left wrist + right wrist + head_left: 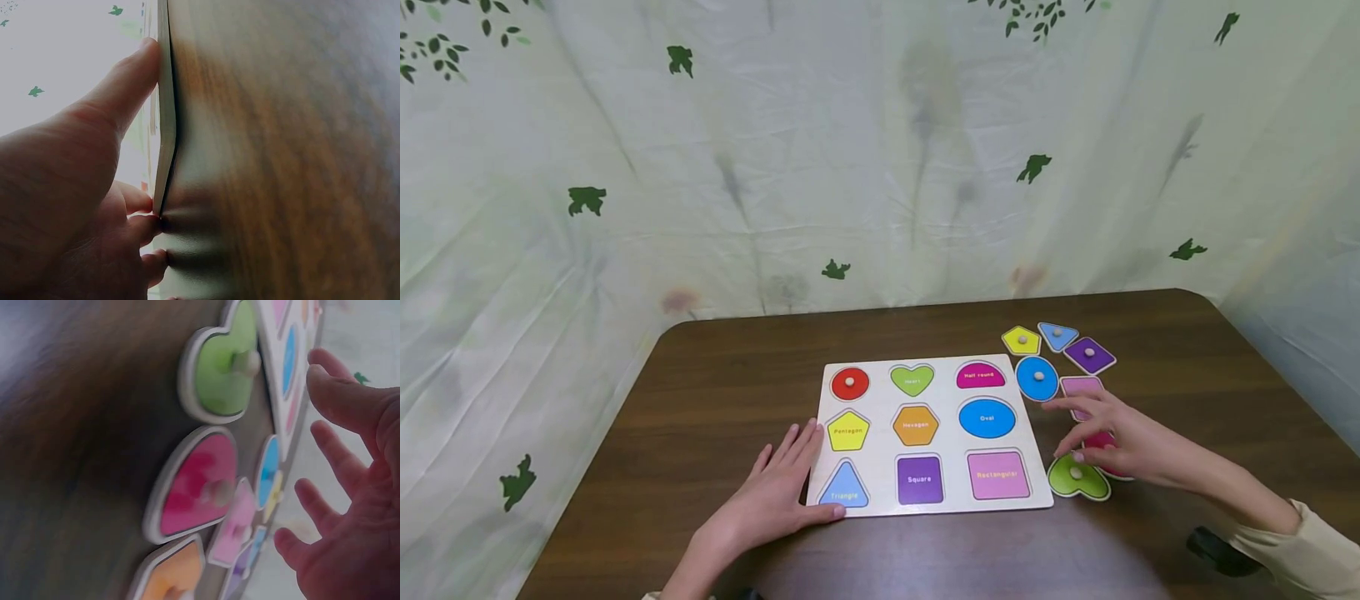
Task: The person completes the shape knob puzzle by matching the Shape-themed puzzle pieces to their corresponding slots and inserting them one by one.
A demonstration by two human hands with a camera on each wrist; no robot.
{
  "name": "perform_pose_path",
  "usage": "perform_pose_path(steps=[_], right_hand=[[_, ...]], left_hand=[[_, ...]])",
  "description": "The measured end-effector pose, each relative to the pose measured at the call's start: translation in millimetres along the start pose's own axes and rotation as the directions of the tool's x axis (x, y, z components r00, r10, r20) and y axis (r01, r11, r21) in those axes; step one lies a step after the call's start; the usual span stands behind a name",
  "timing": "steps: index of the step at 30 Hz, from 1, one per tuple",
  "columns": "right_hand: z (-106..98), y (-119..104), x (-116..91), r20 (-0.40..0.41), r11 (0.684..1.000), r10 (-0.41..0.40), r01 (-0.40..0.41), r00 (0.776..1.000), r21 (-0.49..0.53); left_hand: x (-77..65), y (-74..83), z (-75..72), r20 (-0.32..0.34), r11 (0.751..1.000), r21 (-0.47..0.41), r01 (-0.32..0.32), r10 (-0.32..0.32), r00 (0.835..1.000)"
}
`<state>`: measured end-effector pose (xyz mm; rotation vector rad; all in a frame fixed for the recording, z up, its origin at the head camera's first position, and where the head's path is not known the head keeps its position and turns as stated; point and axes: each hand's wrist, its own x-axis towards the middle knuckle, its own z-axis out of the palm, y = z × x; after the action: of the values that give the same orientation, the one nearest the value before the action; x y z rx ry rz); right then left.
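Several loose pieces (1082,485) lie off the board's (882,479) right edge, probably for easy reach by the empty, spread right hand (1123,437), while the left hand (778,490), fingers straight, braces the opposite edge.

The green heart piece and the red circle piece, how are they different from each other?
Shape: the green heart piece has two bumps, but the red circle piece is round all the way around.
Color: the heart is green and the circle is red.
Place: the heart lies loose on the table, while the circle sits in the white board.
Both have a little knob on top.
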<state>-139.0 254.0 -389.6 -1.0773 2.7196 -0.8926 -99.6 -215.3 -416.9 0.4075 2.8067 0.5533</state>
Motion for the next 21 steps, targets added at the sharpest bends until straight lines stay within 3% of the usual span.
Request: perform_pose_path(steps=[7, 13, 21], right_hand=[[0, 9, -12, 0.070, 0.999, 0.044, -0.046, 0.997, 0.028], [8, 14, -17, 0.062, 0.999, 0.010, -0.013, 0.998, 0.039], [16, 15, -18, 0.021, 0.997, 0.036, -0.037, 0.999, 0.060]], left_hand=[[0.2, 0.1, -0.1, 0.000, 1.000, 0.002, -0.001, 0.001, 1.000], [-0.4, -0.5, 0.3, 0.005, 1.000, 0.001, 0.009, -0.009, 1.000], [0.5, -0.6, 0.8, 0.005, 1.000, -0.003, 0.008, -0.008, 1.000]])
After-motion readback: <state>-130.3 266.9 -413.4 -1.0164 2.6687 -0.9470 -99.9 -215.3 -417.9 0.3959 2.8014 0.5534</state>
